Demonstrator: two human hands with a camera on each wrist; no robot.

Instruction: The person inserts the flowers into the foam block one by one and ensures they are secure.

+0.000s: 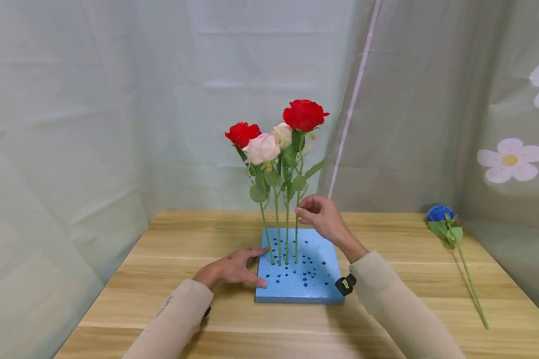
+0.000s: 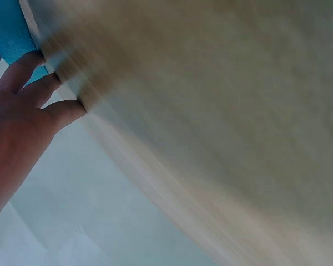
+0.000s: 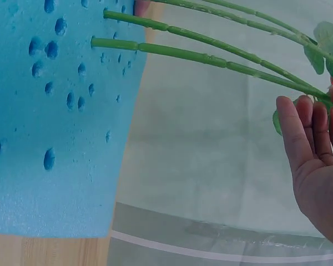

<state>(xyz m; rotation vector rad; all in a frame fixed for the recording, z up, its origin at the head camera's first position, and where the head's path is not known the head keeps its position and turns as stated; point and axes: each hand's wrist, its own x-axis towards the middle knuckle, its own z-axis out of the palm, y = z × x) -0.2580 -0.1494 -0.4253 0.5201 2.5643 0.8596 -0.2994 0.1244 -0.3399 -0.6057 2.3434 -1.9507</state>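
Several artificial roses stand upright in a blue foam block (image 1: 292, 291) with many holes. At the right is a tall red rose (image 1: 304, 115); a pale pink rose (image 1: 262, 148), a cream rose (image 1: 283, 134) and a lower red rose (image 1: 242, 133) are to its left. My right hand (image 1: 325, 219) pinches the rightmost stem (image 3: 183, 55) below its leaves, between thumb and fingertips. With fingers spread, my left hand (image 1: 238, 269) rests against the block's left side, forefinger on top and thumb at the near left edge. In the left wrist view its fingers (image 2: 30, 69) look straight.
A blue rose (image 1: 440, 213) with a long green stem lies on the wooden table (image 1: 386, 289) at the right. Pale curtains (image 1: 269, 60) hang behind and beside the table, with printed flowers (image 1: 510, 159) on the right one.
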